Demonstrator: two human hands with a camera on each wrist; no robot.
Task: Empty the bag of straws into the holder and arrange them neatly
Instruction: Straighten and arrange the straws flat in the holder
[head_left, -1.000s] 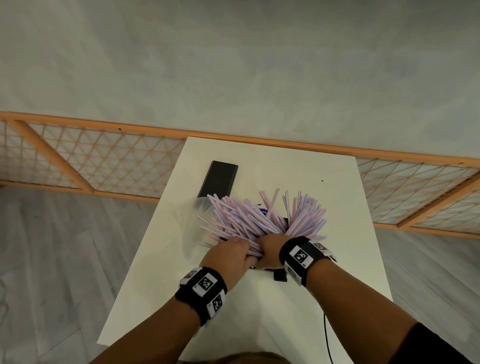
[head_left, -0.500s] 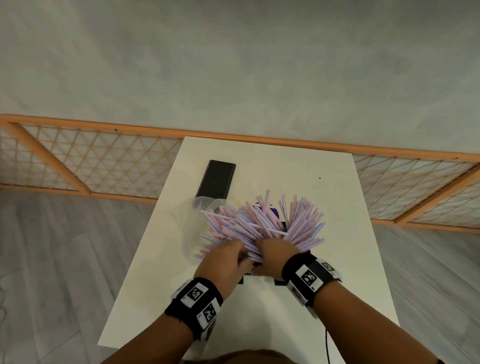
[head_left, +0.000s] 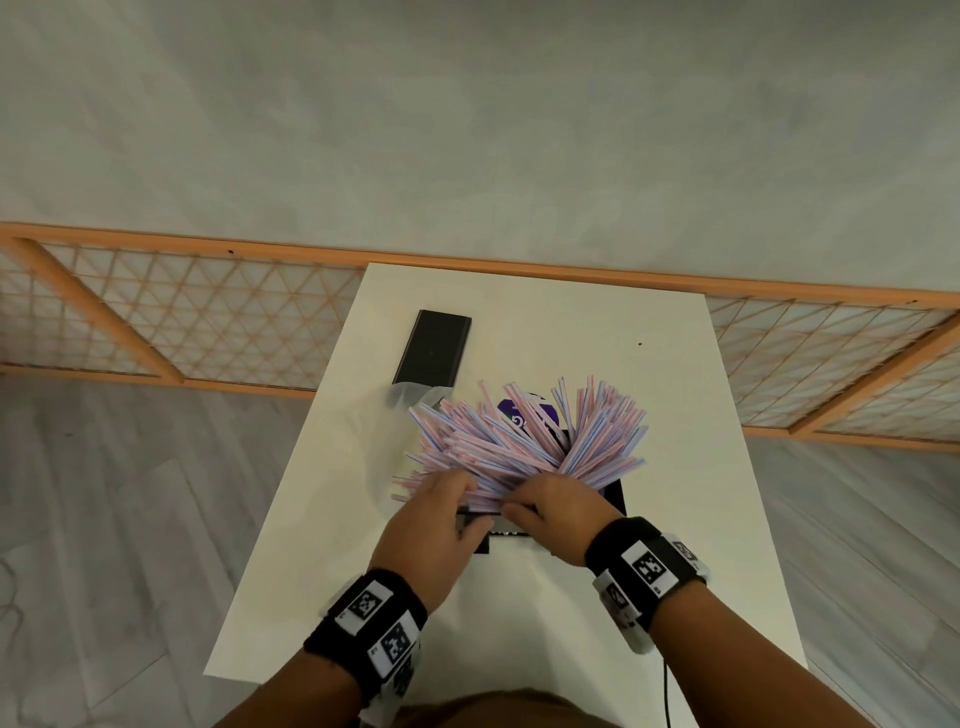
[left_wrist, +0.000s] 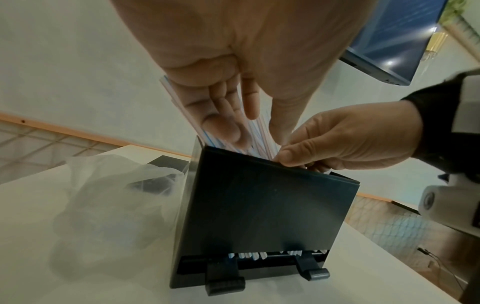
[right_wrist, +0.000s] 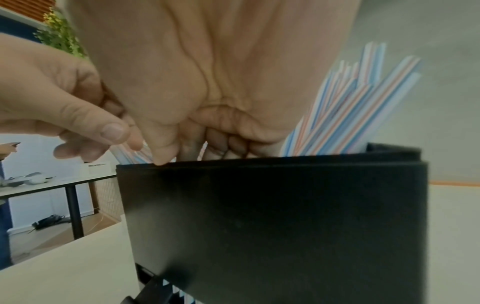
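Many pink-and-blue striped straws (head_left: 519, 441) fan out of the top of a black box holder (head_left: 615, 496) in the middle of the white table (head_left: 675, 545). My left hand (head_left: 457, 486) grips the left bunch of straws (left_wrist: 257, 131) between fingers and thumb, just above the holder (left_wrist: 259, 205). My right hand (head_left: 524, 501) has its fingers curled among the straws (right_wrist: 350, 102) inside the holder (right_wrist: 272, 216), with its thumb at the front rim. The clear plastic bag (left_wrist: 109, 201) lies crumpled to the left of the holder. Straw ends show in the slot at the holder's foot.
A flat black lid (head_left: 434, 345) lies at the table's far left, behind the bag (head_left: 408, 400). A purple label (head_left: 524, 415) shows behind the straws. A thin black cable (head_left: 666, 691) hangs at the near right edge. A wooden lattice screen (head_left: 182, 322) runs behind the table.
Both hands stay at the base of the straws and have shifted slightly toward me. The left bunch of straws now leans lower and further left.
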